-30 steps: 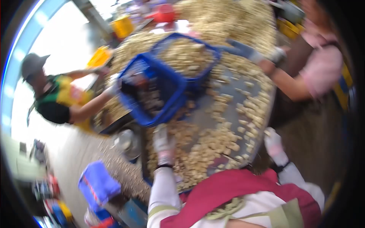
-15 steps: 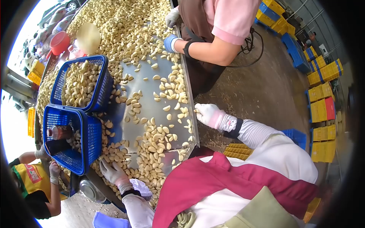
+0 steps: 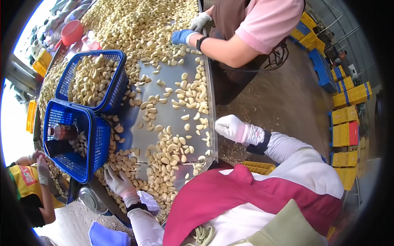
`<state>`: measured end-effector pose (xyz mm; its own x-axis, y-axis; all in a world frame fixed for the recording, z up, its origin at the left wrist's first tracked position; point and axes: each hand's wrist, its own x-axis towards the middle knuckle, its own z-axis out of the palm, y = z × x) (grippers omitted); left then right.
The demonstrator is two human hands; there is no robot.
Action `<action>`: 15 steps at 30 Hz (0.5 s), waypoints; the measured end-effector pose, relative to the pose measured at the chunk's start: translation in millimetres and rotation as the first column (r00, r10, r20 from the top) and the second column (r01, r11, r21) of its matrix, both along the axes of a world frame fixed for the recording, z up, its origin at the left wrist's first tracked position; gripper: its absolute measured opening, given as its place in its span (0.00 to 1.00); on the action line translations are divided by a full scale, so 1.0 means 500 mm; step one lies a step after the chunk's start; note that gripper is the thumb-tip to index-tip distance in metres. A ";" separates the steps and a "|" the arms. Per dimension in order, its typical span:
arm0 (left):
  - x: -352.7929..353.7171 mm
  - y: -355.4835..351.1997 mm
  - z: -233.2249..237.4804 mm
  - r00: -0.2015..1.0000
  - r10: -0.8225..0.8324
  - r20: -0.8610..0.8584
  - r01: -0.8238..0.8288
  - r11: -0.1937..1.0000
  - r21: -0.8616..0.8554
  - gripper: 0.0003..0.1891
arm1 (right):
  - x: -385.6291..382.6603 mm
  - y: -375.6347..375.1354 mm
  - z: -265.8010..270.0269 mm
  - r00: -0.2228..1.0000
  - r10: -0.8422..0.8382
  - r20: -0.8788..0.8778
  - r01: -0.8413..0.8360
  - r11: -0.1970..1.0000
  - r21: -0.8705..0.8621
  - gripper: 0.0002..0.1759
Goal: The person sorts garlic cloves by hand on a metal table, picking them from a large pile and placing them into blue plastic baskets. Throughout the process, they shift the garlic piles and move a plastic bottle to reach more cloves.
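Observation:
Peeled garlic cloves (image 3: 168,147) lie scattered over the metal table (image 3: 150,129). With fingers spread, my left hand (image 3: 117,183), in a white glove, rests on the cloves beside the front blue basket (image 3: 98,143). My right hand (image 3: 230,128), also gloved, is closed just off the table's right edge; whatever it may hold is hidden by the fingers. That front basket contains a bottle (image 3: 63,132) and some cloves. Behind it, a second blue basket (image 3: 117,84) is heaped with garlic cloves. A clear plastic container (image 3: 148,201) sits by my left wrist.
Across the table's right side, a co-worker's gloved hands (image 3: 183,37) touch the garlic pile. Another person in a yellow vest (image 3: 26,176) works at the left. Yellow crates (image 3: 344,115) are stacked at the right. A red plastic vessel (image 3: 72,32) stands at the far left.
The view has shifted slightly. My right hand's fingers have curled in, and the clove-like piece at its fingertips no longer shows. A blurred round shape above the baskets is gone.

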<state>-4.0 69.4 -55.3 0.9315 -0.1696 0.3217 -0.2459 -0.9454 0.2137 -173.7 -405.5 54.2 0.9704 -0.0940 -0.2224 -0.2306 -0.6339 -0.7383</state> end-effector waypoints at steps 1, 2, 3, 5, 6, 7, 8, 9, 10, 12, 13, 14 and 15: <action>-0.001 -0.004 0.007 1.000 0.002 -0.011 -0.002 1.000 -0.017 0.28 | 0.027 0.032 0.030 0.998 -0.010 0.057 0.004 0.996 0.093 0.13; -0.004 -0.008 0.012 1.000 0.006 -0.024 -0.007 0.999 -0.038 0.28 | 0.059 0.067 0.045 0.994 -0.022 0.110 0.002 0.983 0.182 0.12; -0.006 -0.012 0.018 1.000 0.018 -0.021 -0.018 1.000 -0.010 0.28 | 0.096 0.088 0.047 0.978 0.193 0.084 -0.199 0.977 0.076 0.17; -0.007 -0.008 0.009 0.999 0.028 -0.029 -0.028 0.999 -0.025 0.29 | 0.167 0.113 0.050 0.867 0.495 -0.060 -0.497 0.851 -0.167 0.26; -0.004 -0.003 0.007 0.999 0.016 -0.034 -0.018 0.999 -0.039 0.29 | 0.202 0.120 0.054 0.808 0.563 -0.171 -0.587 0.752 -0.298 0.27; -0.005 -0.004 0.007 0.999 0.016 -0.029 -0.018 0.998 -0.056 0.29 | 0.242 0.138 0.074 0.810 0.468 -0.352 -0.583 0.703 -0.407 0.30; -0.006 -0.002 0.009 0.999 0.022 -0.029 -0.023 0.998 -0.057 0.29 | 0.278 0.125 0.033 0.841 0.433 -0.326 -0.541 0.696 -0.472 0.24; -0.008 -0.003 0.009 0.999 0.027 -0.034 -0.029 0.999 -0.046 0.29 | 0.310 0.096 -0.025 0.866 0.394 -0.309 -0.501 0.679 -0.537 0.22; -0.007 -0.006 0.009 0.999 0.034 -0.036 -0.036 0.999 -0.040 0.29 | 0.338 0.075 -0.057 0.889 0.357 -0.288 -0.458 0.653 -0.603 0.20; -0.004 -0.010 0.009 0.999 0.044 -0.032 -0.045 0.998 -0.049 0.29 | 0.387 0.110 0.064 0.858 0.063 -0.510 -0.302 0.865 -0.400 0.21; -0.007 -0.007 0.011 0.998 0.047 -0.036 -0.048 0.998 -0.042 0.29 | 0.400 0.128 0.105 0.659 -0.159 -0.735 -0.019 0.974 -0.228 0.21; -0.009 -0.006 0.012 0.997 0.059 -0.040 -0.061 0.997 -0.050 0.29 | 0.393 0.122 0.077 0.658 -0.156 -0.736 -0.033 0.971 -0.236 0.21; -0.008 -0.008 0.017 0.998 0.054 -0.035 -0.056 0.997 -0.047 0.28 | 0.375 0.103 0.016 0.792 0.123 -0.598 -0.399 0.846 -0.354 0.22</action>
